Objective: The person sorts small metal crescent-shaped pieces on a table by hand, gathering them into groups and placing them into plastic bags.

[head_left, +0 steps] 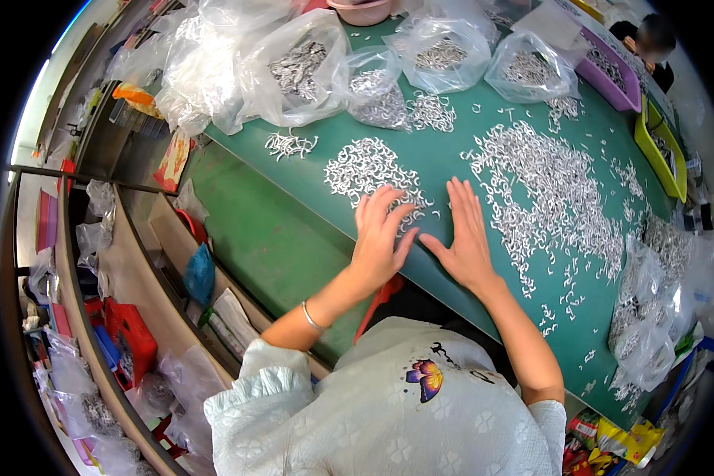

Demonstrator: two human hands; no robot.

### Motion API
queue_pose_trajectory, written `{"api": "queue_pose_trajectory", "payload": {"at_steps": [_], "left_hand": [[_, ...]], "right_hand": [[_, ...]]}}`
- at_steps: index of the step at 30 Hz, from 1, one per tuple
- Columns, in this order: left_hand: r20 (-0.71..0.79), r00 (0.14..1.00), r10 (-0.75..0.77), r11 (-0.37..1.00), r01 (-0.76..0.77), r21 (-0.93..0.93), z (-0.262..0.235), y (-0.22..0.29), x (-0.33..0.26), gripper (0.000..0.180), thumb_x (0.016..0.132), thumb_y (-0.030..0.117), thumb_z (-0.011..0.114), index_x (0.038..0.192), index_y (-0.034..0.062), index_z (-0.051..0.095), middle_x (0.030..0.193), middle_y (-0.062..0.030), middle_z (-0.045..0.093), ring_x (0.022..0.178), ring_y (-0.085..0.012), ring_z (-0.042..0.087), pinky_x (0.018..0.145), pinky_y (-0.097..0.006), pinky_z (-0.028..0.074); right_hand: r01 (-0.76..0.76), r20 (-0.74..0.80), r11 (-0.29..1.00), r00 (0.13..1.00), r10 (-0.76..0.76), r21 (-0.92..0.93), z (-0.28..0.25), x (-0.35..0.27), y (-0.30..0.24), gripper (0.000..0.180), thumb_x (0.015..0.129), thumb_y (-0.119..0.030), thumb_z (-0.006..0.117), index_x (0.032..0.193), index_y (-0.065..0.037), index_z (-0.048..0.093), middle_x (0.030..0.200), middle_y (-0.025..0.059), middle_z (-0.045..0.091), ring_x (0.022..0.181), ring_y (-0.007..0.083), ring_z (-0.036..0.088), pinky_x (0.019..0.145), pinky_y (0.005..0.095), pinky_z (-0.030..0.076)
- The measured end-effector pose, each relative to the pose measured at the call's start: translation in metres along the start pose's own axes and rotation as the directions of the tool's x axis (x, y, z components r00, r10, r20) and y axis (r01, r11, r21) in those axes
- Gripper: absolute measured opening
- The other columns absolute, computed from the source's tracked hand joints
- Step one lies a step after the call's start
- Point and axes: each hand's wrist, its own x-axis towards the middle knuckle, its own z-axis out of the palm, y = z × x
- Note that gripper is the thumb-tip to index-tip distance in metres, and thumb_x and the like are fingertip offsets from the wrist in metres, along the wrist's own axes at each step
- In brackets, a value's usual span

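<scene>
Green work table [452, 170]: broad flat top, running diagonally across the view. Clear plastic bags of small silver metal pieces [297, 67]: several, bunched along the table's far edge, with more at its right end. Large spread of small curved silver metal clips [551, 190]: loose on the green top, right of the hands. Smaller patch of the same clips [365, 166]: just beyond the left hand, its near edge under the fingertips. Purple tray [615, 79] and yellow tray [662, 147]: far right edge. Left hand [379, 238]: palm down, fingers spread flat, pressing on the clips, grasping nothing. Right hand [464, 238]: palm down, fingers together and extended, flat on the table between the two patches, holding nothing; thumbs nearly touching.
</scene>
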Motion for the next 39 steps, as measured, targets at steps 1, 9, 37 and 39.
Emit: {"api": "queue_pose_trajectory", "payload": {"at_steps": [1,9,37,39], "left_hand": [[-0.037,0.996,-0.078,0.996,0.080,0.041,-0.004,0.000,-0.007,0.052,0.078,0.002,0.071,0.126,0.0029,0.051,0.136,-0.0187,0.043,0.136,-0.0424,0.034,0.113,-0.054,0.021],[-0.634,0.643,-0.431,0.896,0.224,-0.382,0.042,-0.014,-0.028,0.052,0.098,0.008,0.040,0.145,-0.0086,0.025,0.156,-0.0261,0.013,0.146,-0.0411,0.012,0.118,-0.052,0.010],[-0.503,0.376,-0.778,0.555,0.038,-0.831,0.051,0.025,-0.022,0.058,0.103,0.024,0.026,0.150,-0.0080,0.016,0.159,-0.0227,0.015,0.148,-0.0305,0.015,0.122,-0.041,0.012],[-0.489,0.364,-0.792,0.507,-0.054,-0.861,0.055,0.023,-0.025,0.056,0.103,0.019,0.027,0.150,-0.0087,0.016,0.160,-0.0216,0.010,0.148,-0.0309,0.013,0.121,-0.041,0.013]], "right_hand": [[-0.012,0.059,0.999,0.998,0.014,-0.037,0.003,0.008,-0.001,0.081,0.088,-0.037,0.067,0.147,0.004,0.028,0.152,0.0226,0.032,0.142,0.0403,0.027,0.118,0.0470,0.020],[0.087,0.109,0.995,0.990,-0.091,0.040,0.030,0.041,-0.016,0.070,0.089,-0.030,0.066,0.142,0.005,0.037,0.149,0.0228,0.036,0.140,0.0403,0.031,0.115,0.0480,0.026],[-0.030,0.296,0.901,0.949,-0.111,0.432,0.029,-0.028,-0.065,0.044,0.096,-0.008,0.050,0.137,0.005,0.046,0.143,0.0253,0.045,0.137,0.0404,0.038,0.114,0.0472,0.029],[0.007,0.185,0.940,0.980,-0.075,0.340,0.024,-0.017,-0.061,0.042,0.095,-0.007,0.049,0.135,0.004,0.049,0.143,0.0240,0.045,0.138,0.0390,0.038,0.115,0.0470,0.027]]}}
